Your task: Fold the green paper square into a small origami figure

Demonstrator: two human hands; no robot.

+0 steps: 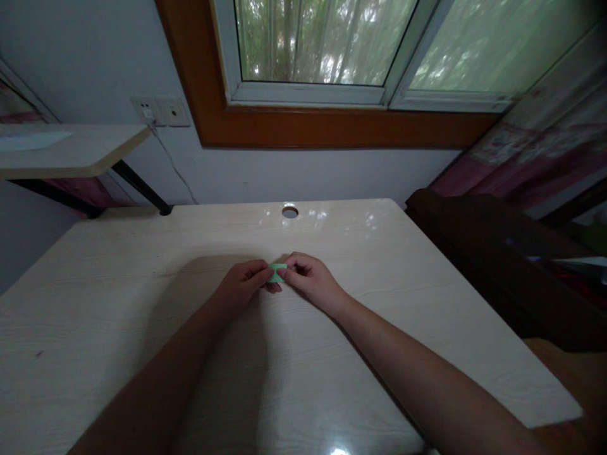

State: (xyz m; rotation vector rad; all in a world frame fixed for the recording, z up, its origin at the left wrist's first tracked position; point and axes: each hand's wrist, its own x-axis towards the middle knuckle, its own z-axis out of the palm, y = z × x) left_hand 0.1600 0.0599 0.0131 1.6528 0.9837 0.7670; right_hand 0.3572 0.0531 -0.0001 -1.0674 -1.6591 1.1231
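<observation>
A small green piece, looking like folded paper (277,277), is pinched between both hands over the middle of the pale desk. My left hand (246,281) grips its left side, thumb on top and fingers curled beneath. On the other side my right hand (313,278) holds the right end between thumb and curled forefinger. The two thumbs lie close together on the piece. Its underside and edges are partly hidden by the fingers.
The pale wood-grain desk (355,354) has a round cable hole (290,212) near its back edge. A raised shelf (71,158) on black legs stands at the left. Behind are a window (322,50) and a wall socket (164,112); dark furniture (474,265) is at the right.
</observation>
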